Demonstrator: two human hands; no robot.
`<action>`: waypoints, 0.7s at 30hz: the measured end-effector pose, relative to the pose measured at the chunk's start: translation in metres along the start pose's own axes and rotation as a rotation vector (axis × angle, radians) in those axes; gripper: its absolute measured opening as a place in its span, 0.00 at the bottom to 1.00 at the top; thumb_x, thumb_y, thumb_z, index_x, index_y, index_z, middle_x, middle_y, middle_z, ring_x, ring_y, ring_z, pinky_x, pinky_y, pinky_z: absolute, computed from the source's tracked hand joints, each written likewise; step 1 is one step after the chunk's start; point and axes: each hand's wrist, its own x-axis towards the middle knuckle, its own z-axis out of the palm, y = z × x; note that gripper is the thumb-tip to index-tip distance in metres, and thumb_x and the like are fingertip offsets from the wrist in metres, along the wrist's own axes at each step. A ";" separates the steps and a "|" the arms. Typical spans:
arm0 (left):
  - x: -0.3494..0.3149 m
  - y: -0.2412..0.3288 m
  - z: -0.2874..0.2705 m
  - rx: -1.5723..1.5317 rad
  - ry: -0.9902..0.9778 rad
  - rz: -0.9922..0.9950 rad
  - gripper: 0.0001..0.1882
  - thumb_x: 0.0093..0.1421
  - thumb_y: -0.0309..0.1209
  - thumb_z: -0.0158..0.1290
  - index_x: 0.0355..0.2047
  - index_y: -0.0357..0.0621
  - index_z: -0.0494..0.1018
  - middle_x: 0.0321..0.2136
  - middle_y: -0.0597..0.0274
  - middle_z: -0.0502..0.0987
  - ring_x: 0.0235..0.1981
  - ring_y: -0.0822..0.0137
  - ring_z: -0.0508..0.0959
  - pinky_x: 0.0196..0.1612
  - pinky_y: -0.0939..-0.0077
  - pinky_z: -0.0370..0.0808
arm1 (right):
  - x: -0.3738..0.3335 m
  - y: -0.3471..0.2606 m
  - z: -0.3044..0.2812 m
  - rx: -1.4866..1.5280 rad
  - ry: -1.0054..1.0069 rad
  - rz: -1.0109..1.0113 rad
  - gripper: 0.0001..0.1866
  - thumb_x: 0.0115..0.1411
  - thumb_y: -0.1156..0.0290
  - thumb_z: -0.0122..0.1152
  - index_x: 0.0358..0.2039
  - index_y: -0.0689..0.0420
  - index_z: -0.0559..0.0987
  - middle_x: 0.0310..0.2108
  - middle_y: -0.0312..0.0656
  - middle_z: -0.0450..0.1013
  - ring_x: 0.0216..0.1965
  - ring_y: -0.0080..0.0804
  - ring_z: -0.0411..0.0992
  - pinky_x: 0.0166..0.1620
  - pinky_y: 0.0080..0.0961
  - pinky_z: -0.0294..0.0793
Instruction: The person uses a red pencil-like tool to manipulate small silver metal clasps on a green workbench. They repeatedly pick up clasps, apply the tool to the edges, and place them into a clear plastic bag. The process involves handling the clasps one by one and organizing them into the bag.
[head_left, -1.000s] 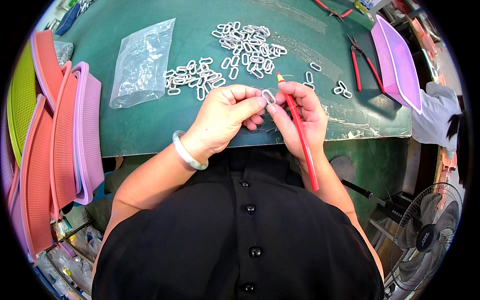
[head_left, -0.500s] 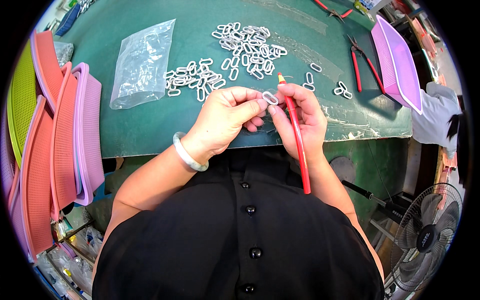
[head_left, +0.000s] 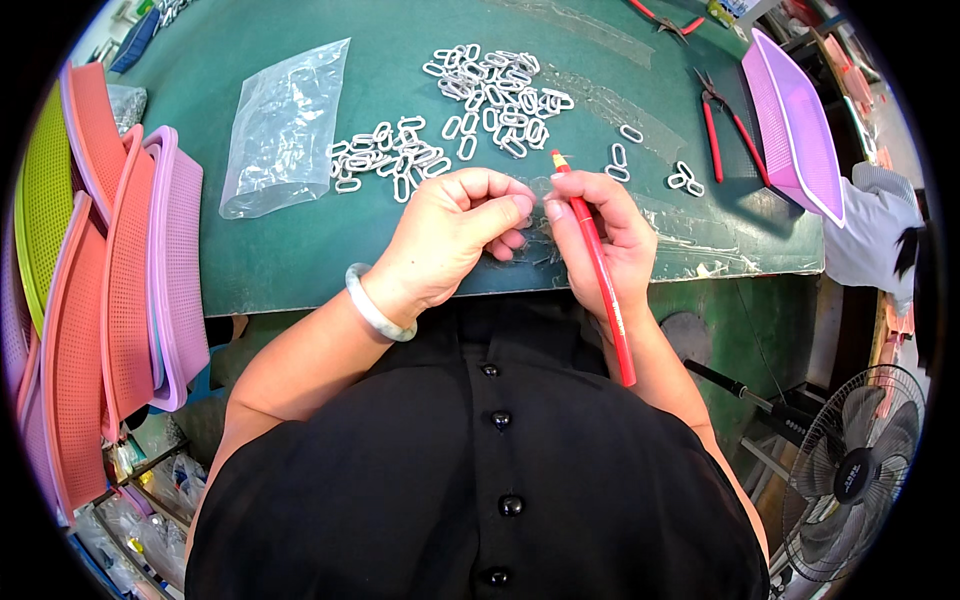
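Note:
My left hand (head_left: 465, 225), with a pale bangle (head_left: 375, 303) at its wrist, has thumb and forefinger pinched together above the table's near edge. What sits in that pinch is mostly hidden. My right hand (head_left: 612, 230) is closed around a red pencil (head_left: 603, 270), its yellowish tip end up and its long end slanting down toward my forearm. The right thumb and forefinger almost meet the left fingertips. Beyond the hands lie two heaps of oval whitish links, a nearer heap (head_left: 385, 155) on the left and a larger heap (head_left: 500, 95) farther off.
A clear plastic bag (head_left: 285, 130) lies left of the heaps. Several loose links (head_left: 618, 158) rest on the right, near red-handled pliers (head_left: 730, 130) and a purple basket (head_left: 790, 130). Stacked plastic baskets (head_left: 175, 270) stand at left; a fan (head_left: 855, 475) stands lower right.
The oval link that showed between both hands' fingertips is out of sight now. The red pencil has tilted slightly, its lower end shifting right. My left hand has barely moved.

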 end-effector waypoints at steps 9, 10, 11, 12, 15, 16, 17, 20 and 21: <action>0.001 0.003 -0.010 1.125 0.071 0.669 0.09 0.46 0.23 0.55 0.31 0.40 0.74 0.25 0.63 0.69 0.24 0.70 0.71 0.26 0.79 0.68 | 0.008 -0.002 -0.011 -0.056 0.041 -0.033 0.08 0.53 0.82 0.51 0.35 0.63 0.73 0.30 0.38 0.70 0.29 0.18 0.66 0.34 0.13 0.66; 0.001 0.003 -0.010 1.199 0.059 0.662 0.10 0.45 0.23 0.55 0.31 0.40 0.74 0.25 0.62 0.69 0.25 0.68 0.71 0.28 0.78 0.69 | 0.006 -0.002 -0.013 -0.081 0.020 -0.027 0.08 0.54 0.81 0.50 0.36 0.64 0.72 0.31 0.39 0.70 0.31 0.20 0.67 0.36 0.15 0.67; 0.001 0.003 -0.010 1.275 0.046 0.655 0.10 0.45 0.23 0.55 0.31 0.40 0.74 0.25 0.61 0.69 0.26 0.65 0.71 0.29 0.76 0.69 | 0.006 -0.003 -0.014 -0.106 0.001 -0.021 0.08 0.56 0.81 0.50 0.37 0.64 0.72 0.32 0.40 0.69 0.32 0.22 0.68 0.38 0.16 0.68; 0.000 0.005 -0.009 1.283 0.025 0.606 0.11 0.44 0.23 0.56 0.31 0.41 0.74 0.26 0.61 0.68 0.29 0.62 0.71 0.32 0.73 0.69 | 0.006 -0.002 -0.013 -0.097 0.019 -0.031 0.08 0.54 0.82 0.50 0.36 0.64 0.72 0.31 0.39 0.70 0.31 0.21 0.68 0.36 0.15 0.67; 0.002 0.003 -0.011 1.343 -0.013 0.695 0.09 0.43 0.23 0.56 0.29 0.41 0.74 0.26 0.61 0.68 0.29 0.62 0.71 0.31 0.73 0.69 | 0.006 0.000 -0.011 -0.091 0.050 -0.059 0.08 0.52 0.83 0.52 0.34 0.63 0.73 0.29 0.39 0.70 0.28 0.19 0.67 0.32 0.13 0.65; 0.003 0.003 -0.011 1.335 -0.015 0.713 0.09 0.43 0.23 0.56 0.28 0.41 0.74 0.26 0.61 0.68 0.29 0.62 0.71 0.31 0.72 0.69 | 0.006 0.000 -0.011 -0.101 0.046 -0.066 0.08 0.52 0.83 0.52 0.34 0.63 0.73 0.29 0.39 0.70 0.28 0.19 0.68 0.32 0.13 0.66; 0.003 0.003 -0.011 1.326 -0.017 0.730 0.08 0.43 0.23 0.56 0.27 0.41 0.73 0.26 0.61 0.68 0.29 0.62 0.71 0.31 0.72 0.69 | 0.006 0.000 -0.012 -0.111 0.043 -0.074 0.08 0.52 0.83 0.52 0.34 0.63 0.73 0.29 0.39 0.70 0.29 0.20 0.68 0.33 0.13 0.66; 0.003 0.002 -0.012 1.287 -0.021 0.748 0.07 0.43 0.22 0.55 0.25 0.40 0.72 0.25 0.62 0.67 0.28 0.64 0.71 0.30 0.74 0.68 | 0.005 -0.004 -0.011 -0.074 0.046 -0.014 0.08 0.52 0.83 0.51 0.35 0.62 0.73 0.29 0.40 0.71 0.30 0.21 0.70 0.34 0.14 0.68; 0.003 0.002 -0.012 1.270 -0.023 0.748 0.06 0.43 0.22 0.55 0.25 0.39 0.72 0.25 0.62 0.67 0.27 0.65 0.71 0.30 0.75 0.68 | 0.005 -0.005 -0.011 -0.069 0.043 0.005 0.09 0.52 0.84 0.51 0.35 0.62 0.73 0.29 0.40 0.71 0.30 0.21 0.70 0.34 0.15 0.68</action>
